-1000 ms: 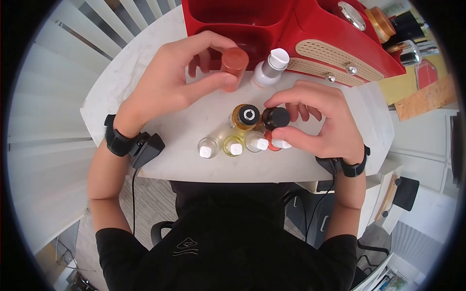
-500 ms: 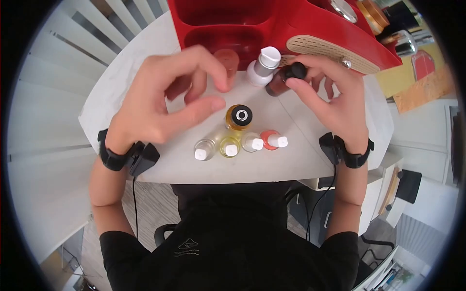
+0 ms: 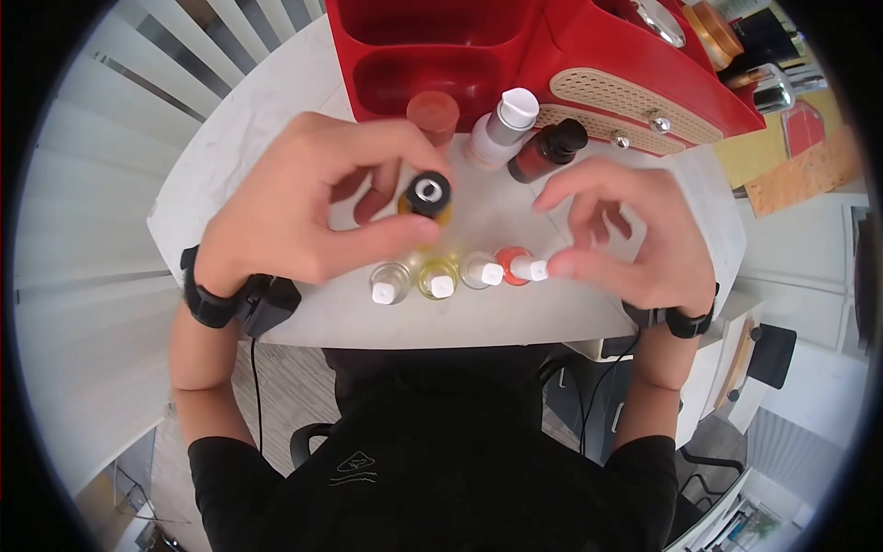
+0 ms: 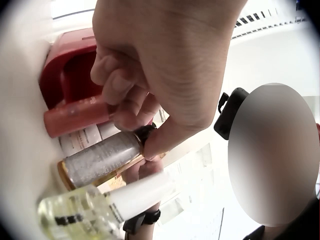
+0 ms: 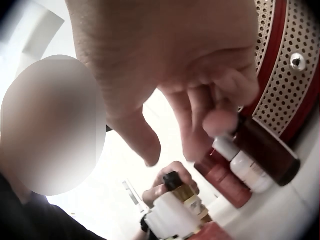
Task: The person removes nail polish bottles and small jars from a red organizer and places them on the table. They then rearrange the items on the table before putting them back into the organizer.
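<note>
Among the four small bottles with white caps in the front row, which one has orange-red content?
It is the orange-red bottle at the row's right end, nearest the right hand, whose thumb is at its white cap. The other three look clear or pale yellow.

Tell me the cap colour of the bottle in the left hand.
Black, with a silver ring on top; clearest in the head view.

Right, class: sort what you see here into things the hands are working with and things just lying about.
In hand:
left hand gripping the amber bottle
right hand at the red small bottle
three clear small bottles

Lying about:
red organiser
orange-capped bottle
white-capped bottle
dark bottle
</note>
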The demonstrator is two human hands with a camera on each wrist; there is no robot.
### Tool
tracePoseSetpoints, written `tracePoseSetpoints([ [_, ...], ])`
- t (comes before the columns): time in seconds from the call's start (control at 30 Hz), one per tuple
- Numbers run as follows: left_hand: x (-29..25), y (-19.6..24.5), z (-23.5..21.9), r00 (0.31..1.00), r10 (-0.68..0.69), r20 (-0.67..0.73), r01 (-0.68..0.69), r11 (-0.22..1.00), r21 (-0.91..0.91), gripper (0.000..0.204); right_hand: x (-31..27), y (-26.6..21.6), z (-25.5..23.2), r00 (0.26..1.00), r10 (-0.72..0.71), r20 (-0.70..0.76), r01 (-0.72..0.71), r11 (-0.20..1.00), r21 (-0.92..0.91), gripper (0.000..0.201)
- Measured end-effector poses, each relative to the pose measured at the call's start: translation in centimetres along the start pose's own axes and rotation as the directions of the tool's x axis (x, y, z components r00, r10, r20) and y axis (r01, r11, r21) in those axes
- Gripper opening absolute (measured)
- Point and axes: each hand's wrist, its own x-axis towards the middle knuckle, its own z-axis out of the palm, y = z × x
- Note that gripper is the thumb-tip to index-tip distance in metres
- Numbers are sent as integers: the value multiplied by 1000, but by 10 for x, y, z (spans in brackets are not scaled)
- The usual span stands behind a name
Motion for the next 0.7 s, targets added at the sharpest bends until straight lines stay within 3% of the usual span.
tracePoseSetpoints([
  [0.07,-2,1,-9,996,-55,-75,58,998,33,26,1,-3,5,983,25,184,-34,999,41,32],
  [0.3,1,-19,-12,978,26,-205,47,937,345,26,0,0,14,958,21,285,-22,1000,0,24],
  [0.4,0,-21,-12,973,55,-226,46,906,420,27,0,-2,18,974,24,223,-11,998,-58,19],
  [0.57,0,-26,-13,966,56,-252,73,877,475,30,10,0,44,992,-23,-122,17,999,-50,14],
  [0.7,1,-30,-15,966,30,-255,83,902,423,36,19,7,64,978,-39,-207,22,996,-88,17],
])
